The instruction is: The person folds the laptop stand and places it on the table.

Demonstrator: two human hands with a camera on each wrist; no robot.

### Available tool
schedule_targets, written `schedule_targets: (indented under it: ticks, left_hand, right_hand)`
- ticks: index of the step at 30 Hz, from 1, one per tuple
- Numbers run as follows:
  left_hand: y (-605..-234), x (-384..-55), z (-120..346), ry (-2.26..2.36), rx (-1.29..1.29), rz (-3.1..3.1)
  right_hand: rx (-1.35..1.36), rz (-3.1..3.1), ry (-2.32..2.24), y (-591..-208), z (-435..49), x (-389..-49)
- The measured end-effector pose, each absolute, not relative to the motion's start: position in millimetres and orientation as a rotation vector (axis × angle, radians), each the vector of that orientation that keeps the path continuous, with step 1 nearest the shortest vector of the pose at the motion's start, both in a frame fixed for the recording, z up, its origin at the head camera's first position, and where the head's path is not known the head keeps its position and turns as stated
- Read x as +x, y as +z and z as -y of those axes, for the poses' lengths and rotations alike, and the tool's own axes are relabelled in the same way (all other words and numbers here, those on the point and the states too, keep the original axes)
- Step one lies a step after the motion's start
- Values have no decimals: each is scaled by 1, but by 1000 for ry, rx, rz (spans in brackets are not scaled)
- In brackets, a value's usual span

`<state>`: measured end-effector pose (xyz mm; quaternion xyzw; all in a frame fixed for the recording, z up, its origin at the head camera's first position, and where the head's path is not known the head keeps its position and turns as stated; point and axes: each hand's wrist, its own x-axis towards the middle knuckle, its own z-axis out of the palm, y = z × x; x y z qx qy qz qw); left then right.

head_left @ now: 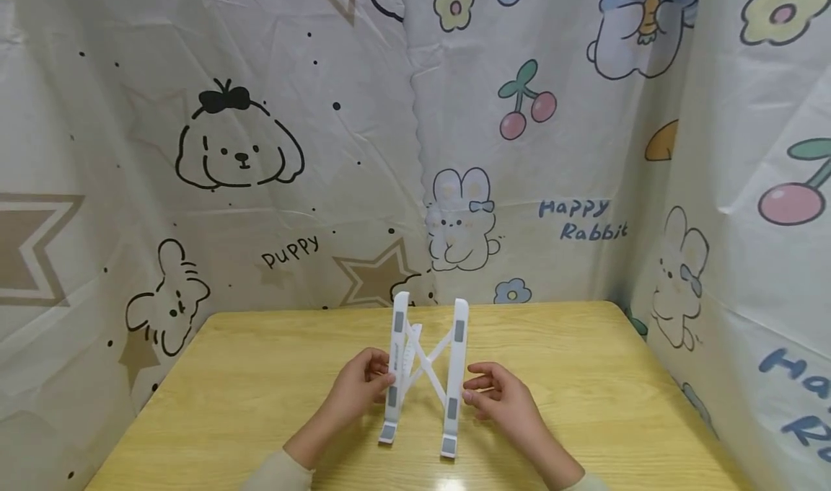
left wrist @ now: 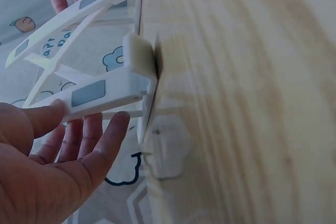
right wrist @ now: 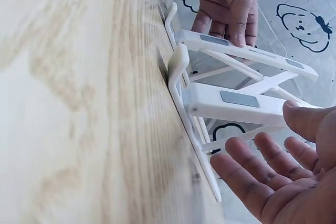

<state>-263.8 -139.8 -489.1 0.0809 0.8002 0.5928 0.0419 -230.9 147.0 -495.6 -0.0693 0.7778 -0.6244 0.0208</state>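
A white folding laptop stand (head_left: pixel 425 361) stands unfolded on the table, its two sloping rails joined by crossed bars. Grey pads (left wrist: pixel 88 94) line the rails, and each rail's near end turns up in a small lip (right wrist: pixel 178 64). At the left rail, my left hand (head_left: pixel 357 386) holds the edge, thumb on the rail and fingers curving beneath it. On the other side my right hand (head_left: pixel 503 397) has its thumb against the right rail. In the right wrist view, that hand's fingers (right wrist: pixel 252 166) spread loosely below the rail.
The light wooden table (head_left: pixel 260 354) carries the stand near its middle. A pale curtain (head_left: pixel 363 152) with cartoon animals, flowers and cherries hangs behind the table and along both sides.
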Motion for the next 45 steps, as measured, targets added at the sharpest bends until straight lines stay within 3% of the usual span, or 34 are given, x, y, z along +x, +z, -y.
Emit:
schedule_targets:
  ticks: [20, 45]
  left_hand:
    - [-488, -267, 142, 1793, 283, -2332]
    - [-490, -264, 138, 1828, 274, -2350]
  right_hand:
    - [-48, -2257, -2160, -505, -121, -232]
    - [-148, -2189, -2194, -501, -124, -237]
